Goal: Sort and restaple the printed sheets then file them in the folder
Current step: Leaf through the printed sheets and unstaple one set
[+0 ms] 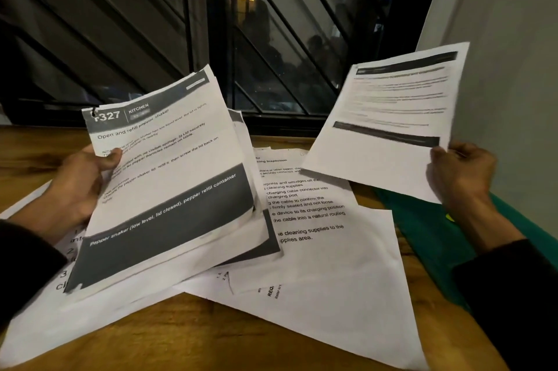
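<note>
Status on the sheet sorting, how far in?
Early. Done: nothing stapled or filed that I can see. In hand: left hand holds a stack topped by the pepper shaker sheet; right hand lifts a single sheet. Left: loose sheets cover the table; green folder lies unused.

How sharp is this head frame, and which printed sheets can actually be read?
Head view: the stack in the left hand is mostly readable, its top sheet headed "KITCHEN"; the single sheet in the right hand is motion-blurred, text illegible; the loose sheets on the table read clearly in the middle; wide-angle bending shows at the edges; the window is dark with faint reflections.
</note>
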Demonstrator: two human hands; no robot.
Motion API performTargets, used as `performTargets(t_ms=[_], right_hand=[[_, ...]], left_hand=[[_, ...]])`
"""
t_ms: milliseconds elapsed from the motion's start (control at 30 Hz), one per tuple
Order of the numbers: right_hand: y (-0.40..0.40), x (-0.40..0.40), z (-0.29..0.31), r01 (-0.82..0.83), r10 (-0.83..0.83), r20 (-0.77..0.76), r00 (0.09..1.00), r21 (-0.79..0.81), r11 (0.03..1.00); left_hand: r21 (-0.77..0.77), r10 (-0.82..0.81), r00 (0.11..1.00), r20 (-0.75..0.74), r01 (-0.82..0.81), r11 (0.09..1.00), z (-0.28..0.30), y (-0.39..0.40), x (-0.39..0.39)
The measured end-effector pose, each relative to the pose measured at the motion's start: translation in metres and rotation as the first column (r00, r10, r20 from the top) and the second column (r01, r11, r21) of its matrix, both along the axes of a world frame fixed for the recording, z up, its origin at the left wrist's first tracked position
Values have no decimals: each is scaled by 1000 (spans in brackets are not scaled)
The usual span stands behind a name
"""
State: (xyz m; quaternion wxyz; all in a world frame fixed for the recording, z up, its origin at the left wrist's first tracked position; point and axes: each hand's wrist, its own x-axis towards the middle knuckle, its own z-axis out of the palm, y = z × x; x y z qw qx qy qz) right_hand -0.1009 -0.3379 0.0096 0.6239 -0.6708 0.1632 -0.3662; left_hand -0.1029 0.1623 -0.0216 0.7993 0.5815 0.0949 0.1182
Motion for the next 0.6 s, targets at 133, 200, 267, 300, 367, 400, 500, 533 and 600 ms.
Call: performTargets(t_ms=[133, 200, 267, 300, 367, 400, 500, 533, 600], right_hand=[[28, -9, 0, -197, 190, -88, 978, -78, 977], [41, -14, 1, -285, 271, -114, 956, -129, 950], [53, -21, 2, -348, 325, -154, 933, -158, 924], [58, -24, 2, -382, 353, -187, 916, -150, 912], [72, -33, 2, -475, 435, -261, 862, -113, 873], [81, -37, 1, -529, 486, -286, 826, -97, 843], [109, -48, -3, -694, 656, -301, 693, -32, 719], [119, -51, -5, -743, 704, -301, 643, -21, 669], [136, -56, -11, -827, 784, -307, 540, -22, 562]], left_hand=[[2, -39, 999, 23, 39, 999, 4, -1, -2], [-13, -65, 997, 40, 65, 998, 7, -6, -4], [-16, -87, 994, 61, 88, 996, 9, -9, -4], [-11, -93, 994, 65, 94, 996, 10, -10, -4], [26, -91, 994, 64, 89, 996, 10, -16, -3], [59, -83, 995, 59, 79, 995, 9, -19, -3], [170, 8, 999, 43, -15, 985, 3, -28, -2], [183, 29, 998, 47, -37, 982, -1, -29, 0], [196, 59, 997, 54, -69, 978, -6, -29, 1]])
